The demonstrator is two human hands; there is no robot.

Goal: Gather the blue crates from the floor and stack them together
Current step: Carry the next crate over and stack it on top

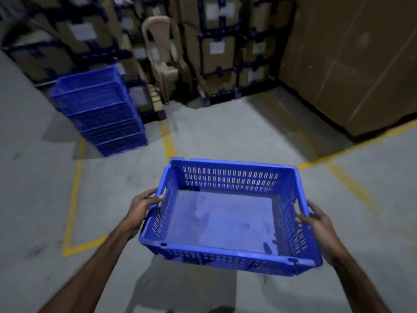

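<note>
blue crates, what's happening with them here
A person carries one empty blue crate off the floor, the left hand gripping its left wall and the right hand its right wall. A stack of blue crates already stands on the floor ahead to the left, beside shelves of cardboard boxes.

blue crate (228,218) held, both hands gripping

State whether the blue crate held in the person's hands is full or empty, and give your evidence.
Empty. The blue crate is open side up, and its bare, scuffed floor shows from wall to wall with nothing lying in it.
</note>
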